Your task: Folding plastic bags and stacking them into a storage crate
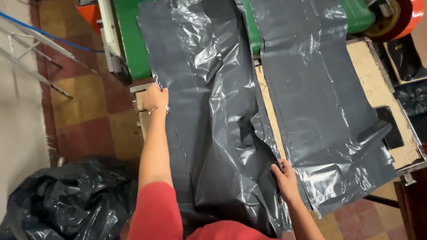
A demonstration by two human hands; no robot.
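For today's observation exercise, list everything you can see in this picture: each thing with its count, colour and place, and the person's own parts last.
plastic sheet stack: one, dark grey, glossy, on the left half of the worktable under both hands
second plastic sheet stack: one, dark grey, on the right half of the worktable
worktable: one, worn beige top with metal edge, centre right
machine body: one, green, behind the worktable at top
roll: one, orange-red with yellow hub, top right corner
stuffed bag: one, black, on the floor at lower left
tiled floor: red and yellow squares, left
bracelet: one, thin, pale, on the left wrist
left hand: on the far left edge of the plastic sheet stack
right hand: on that stack's near right edge
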